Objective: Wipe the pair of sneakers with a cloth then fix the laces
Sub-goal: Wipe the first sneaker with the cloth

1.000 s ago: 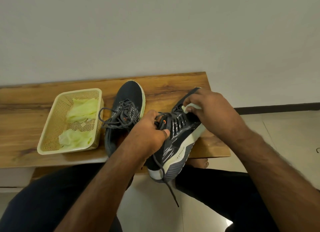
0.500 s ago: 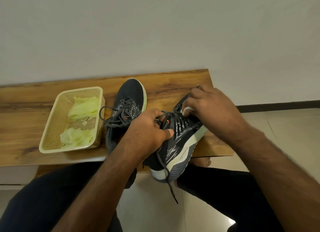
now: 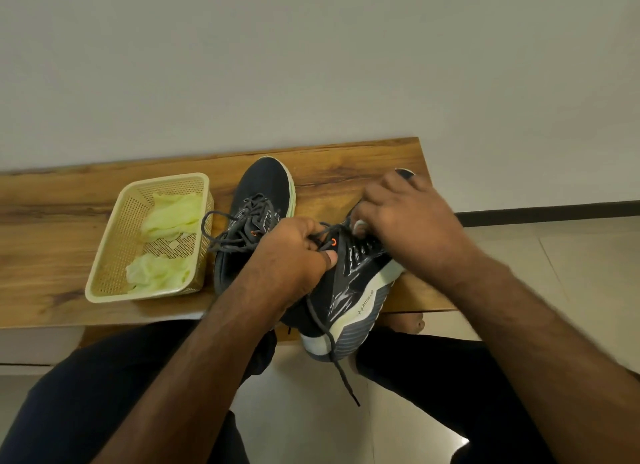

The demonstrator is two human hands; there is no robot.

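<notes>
Risk — tilted sneaker (image 3: 349, 290) slipping off near bench edge (image 3: 426, 301): left hand (image 3: 294, 256) grips collar only; right hand (image 3: 412, 221) pinches cloth (image 3: 360, 225), pressing laces. Dangling lace (image 3: 341, 370) snag-prone.

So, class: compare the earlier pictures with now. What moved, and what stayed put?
The right hand, wiping with the cloth, slid toward the held sneaker's laces. The left hand kept its grip. The other sneaker and basket stayed put.
</notes>
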